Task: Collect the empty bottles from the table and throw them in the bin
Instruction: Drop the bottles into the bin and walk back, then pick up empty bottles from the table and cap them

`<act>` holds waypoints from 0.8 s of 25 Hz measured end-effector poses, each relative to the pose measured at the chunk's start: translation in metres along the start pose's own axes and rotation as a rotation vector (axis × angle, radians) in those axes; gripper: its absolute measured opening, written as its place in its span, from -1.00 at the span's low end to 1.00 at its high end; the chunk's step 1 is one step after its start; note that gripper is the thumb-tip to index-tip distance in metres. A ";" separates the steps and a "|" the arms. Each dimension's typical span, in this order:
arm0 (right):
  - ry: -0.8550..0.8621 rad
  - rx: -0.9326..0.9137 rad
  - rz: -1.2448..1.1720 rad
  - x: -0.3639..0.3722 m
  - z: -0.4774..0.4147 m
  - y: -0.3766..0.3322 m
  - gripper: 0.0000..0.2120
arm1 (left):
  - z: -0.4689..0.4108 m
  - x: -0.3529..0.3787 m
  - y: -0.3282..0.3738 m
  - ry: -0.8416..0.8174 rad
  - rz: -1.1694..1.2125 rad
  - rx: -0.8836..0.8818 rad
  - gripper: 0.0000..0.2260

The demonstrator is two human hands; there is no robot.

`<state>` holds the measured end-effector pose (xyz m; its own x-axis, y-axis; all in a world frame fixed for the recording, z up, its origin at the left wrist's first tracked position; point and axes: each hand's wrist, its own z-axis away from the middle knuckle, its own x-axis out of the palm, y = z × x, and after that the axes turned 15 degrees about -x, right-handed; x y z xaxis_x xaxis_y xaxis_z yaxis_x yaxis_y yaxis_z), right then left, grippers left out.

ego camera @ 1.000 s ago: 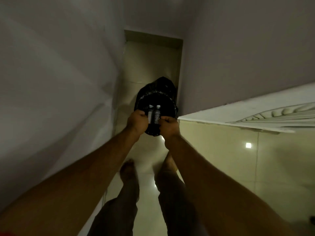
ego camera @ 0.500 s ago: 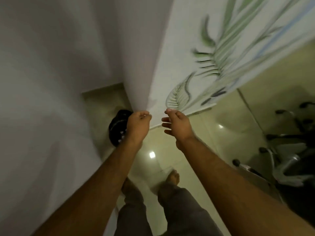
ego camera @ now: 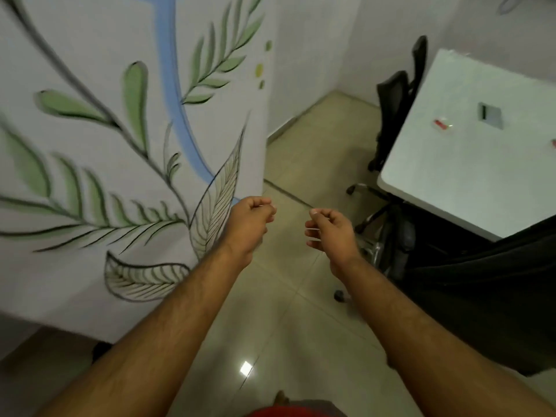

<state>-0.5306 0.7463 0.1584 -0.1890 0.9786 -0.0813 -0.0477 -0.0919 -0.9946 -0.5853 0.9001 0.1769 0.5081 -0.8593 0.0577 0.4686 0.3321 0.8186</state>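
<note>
Bare, empty hands held out over cream floor tiles [ego camera: 301, 164], well short of the white table [ego camera: 469, 176].

Left hand [ego camera: 248, 227] loosely curled, fingers folded in toward the palm, gripping nothing; right hand [ego camera: 331, 233] half curled, fingertips [ego camera: 313, 211] bent inward, likewise holding nothing. Hands apart from each other, both in mid-air. Wall painted with green leaves and a blue stem [ego camera: 120, 139] close on the left, just beside the left hand. Table at upper right, carrying two small clear items with red on them [ego camera: 441, 124], too blurred to say whether bottles, and a grey inset panel [ego camera: 490, 115]. Black office chairs [ego camera: 397, 115] tucked against the table's near and far edges. Bin nowhere in view.
</note>
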 end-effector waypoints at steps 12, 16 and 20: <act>0.331 0.040 -0.118 -0.154 -0.253 -0.013 -0.88 | -0.199 0.235 0.134 -0.185 -0.255 0.114 -0.88; 0.458 0.042 -0.092 -0.177 -0.351 -0.025 -0.87 | -0.295 0.308 0.187 -0.301 -0.336 0.149 -0.81; 0.541 0.091 -0.070 -0.202 -0.438 -0.038 -0.91 | -0.373 0.389 0.249 -0.417 -0.439 0.161 -0.85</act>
<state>-0.0614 0.6329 0.1842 0.3476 0.9357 -0.0605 -0.1308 -0.0156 -0.9913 -0.0015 0.7934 0.1906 -0.0475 -0.9926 -0.1122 0.4386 -0.1216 0.8904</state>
